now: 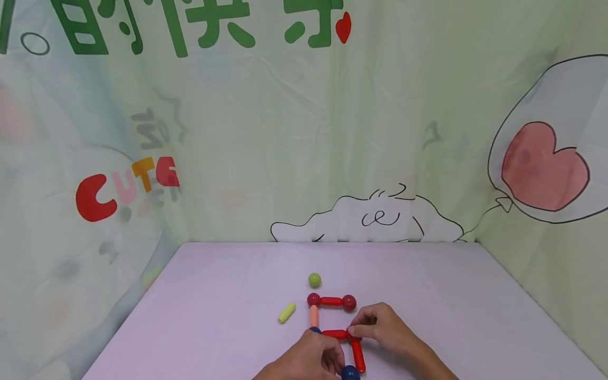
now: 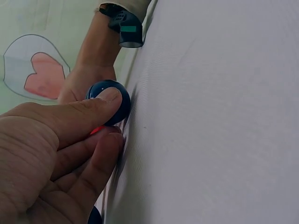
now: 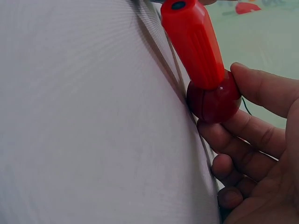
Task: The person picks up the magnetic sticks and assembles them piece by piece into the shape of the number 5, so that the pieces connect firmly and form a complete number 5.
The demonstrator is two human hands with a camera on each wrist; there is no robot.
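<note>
I take the top red rod (image 1: 331, 301) as my landmark; it lies flat on the lilac table (image 1: 214, 295) w/ a dark red ball (image 1: 313, 300) at its left end and another dark red ball (image 1: 349, 302) at its right end, both touching it.

Right hand (image 1: 383, 330): below and right of the landmark. Thumb and forefinger are curled in and pinch a third dark red ball (image 3: 214, 97) at the corner where the lower red rod (image 1: 334, 333) meets the slanting red rod (image 1: 358, 354). Right wrist view confirms: fingertips (image 3: 252, 84) bear on the ball from both sides, a red rod stuck to its top, ball against the table. Remaining fingers curled underneath, not touching it as far as I can tell.

Left hand (image 1: 309, 359): below the landmark, left of the right hand, fingers curled. Left wrist view shows the thumb (image 2: 88, 116) pressed on a dark blue ball (image 2: 110, 100) w/ a finger below it, so a pinch grip. Which blue ball that is I can't tell: head view shows one blue ball (image 1: 315, 330) under the peach rod (image 1: 314, 315), directly below the landmark's left ball, and another blue ball (image 1: 350, 373) at the foot of the slanting rod.

Loose items: green ball (image 1: 314, 279) just above the landmark, apart from it; yellow-green rod (image 1: 286, 313) to its lower left, lying alone
</note>
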